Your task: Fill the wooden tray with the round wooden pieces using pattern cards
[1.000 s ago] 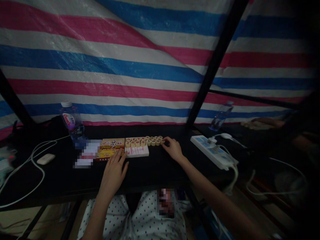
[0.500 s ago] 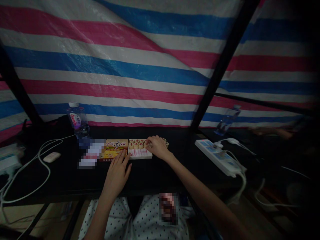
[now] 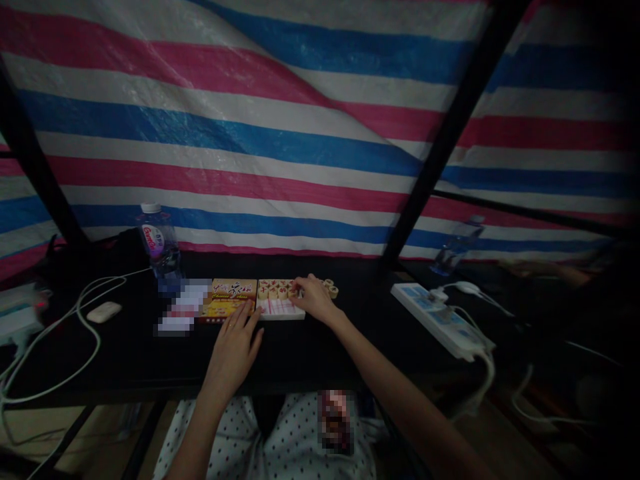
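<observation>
A white tray (image 3: 283, 316) holds rows of round Chinese chess pieces (image 3: 273, 288) with red characters, and a pink-and-white sheet lies along its front. My right hand (image 3: 316, 299) reaches over the tray's right end, thumb and fingers pinched on a chess piece that they partly cover. Several loose pieces (image 3: 331, 289) lie on the table just beyond that hand. To the tray's left is the yellow-and-brown Chinese chess box (image 3: 227, 293). My left hand (image 3: 240, 340) lies with fingers apart over the box's front right corner, its thumb side close to the tray.
On the left stand a water bottle (image 3: 161, 250) and a small white case (image 3: 104, 312) beside white cables (image 3: 80, 307). A power strip (image 3: 435, 320) with plugs lies right, near another bottle (image 3: 456, 245). Another person's arm (image 3: 555, 270) shows at far right.
My right hand has shifted slightly at the tray's right end, and more of the loose pieces beyond it show. The left hand stays on the box. The view has tilted a little.
</observation>
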